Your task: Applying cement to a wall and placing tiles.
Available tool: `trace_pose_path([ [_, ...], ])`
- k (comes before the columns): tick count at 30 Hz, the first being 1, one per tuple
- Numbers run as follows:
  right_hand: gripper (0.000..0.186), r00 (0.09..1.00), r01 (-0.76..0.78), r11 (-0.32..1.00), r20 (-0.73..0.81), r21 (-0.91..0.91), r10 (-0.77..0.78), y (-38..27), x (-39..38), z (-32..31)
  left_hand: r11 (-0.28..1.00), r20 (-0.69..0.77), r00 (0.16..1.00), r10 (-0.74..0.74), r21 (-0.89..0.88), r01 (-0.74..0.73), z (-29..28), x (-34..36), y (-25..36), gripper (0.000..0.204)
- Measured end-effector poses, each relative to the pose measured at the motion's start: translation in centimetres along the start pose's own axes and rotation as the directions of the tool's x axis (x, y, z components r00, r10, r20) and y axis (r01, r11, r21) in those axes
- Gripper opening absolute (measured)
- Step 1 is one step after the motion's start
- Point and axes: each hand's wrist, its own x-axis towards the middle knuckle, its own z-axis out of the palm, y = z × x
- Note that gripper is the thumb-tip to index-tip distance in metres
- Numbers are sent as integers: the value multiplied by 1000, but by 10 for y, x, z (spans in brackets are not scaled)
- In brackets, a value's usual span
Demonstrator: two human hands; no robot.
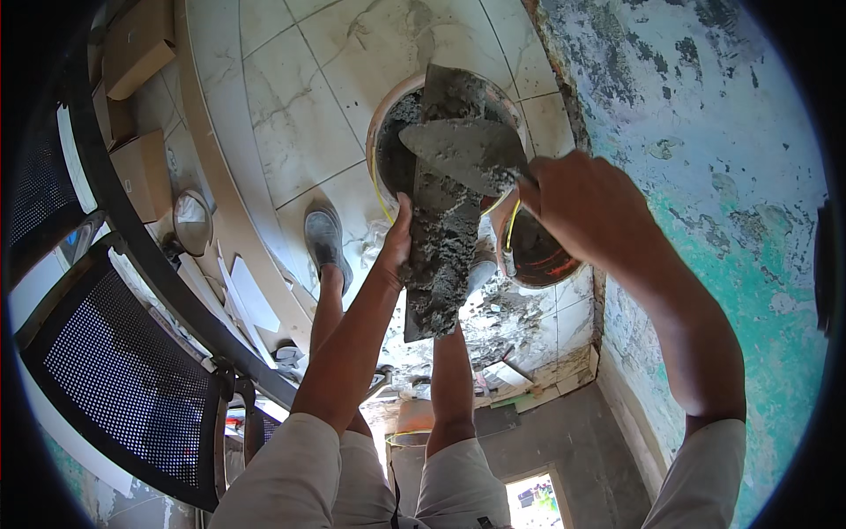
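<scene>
My left hand (397, 242) is closed on the left edge of a long, narrow flat strip (438, 207) coated with wet grey mortar. What the strip is made of cannot be seen under the coat. In my right hand (568, 198) is a pointing trowel (465, 152), gripped by its handle. Its mortar-smeared blade lies across the upper part of the strip, pointing left. Beneath both stands a round bucket (374, 132) with grey mortar inside, partly covered by the strip and trowel.
A second, smaller bucket (539, 249) with dark contents stands below my right wrist. Peeling blue-green wall (705, 176) rises on the right. Mesh chairs (132, 361) and cardboard boxes (141, 176) are on the left. Mortar crumbs lie on the tiled floor (300, 115) around my feet.
</scene>
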Motion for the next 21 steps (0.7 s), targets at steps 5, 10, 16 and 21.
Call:
trace_pose_path([
  [5, 31, 996, -78, 995, 43, -57, 81, 4, 36, -13, 993, -3, 993, -115, 8, 115, -19, -14, -12, 69],
  [10, 43, 996, 56, 998, -76, -2, -56, 27, 57, -14, 992, -81, 989, -122, 25, 124, -38, -27, -27, 70],
  [16, 45, 902, -419, 581, 390, 698, 183, 38, 11, 10, 979, 71, 995, -76, -184, 88, -38, -30, -23, 71],
  [21, 50, 879, -454, 503, 461, 736, 120, 24, 4, 45, 983, 54, 997, -54, -175, 63, -27, -22, -5, 70],
])
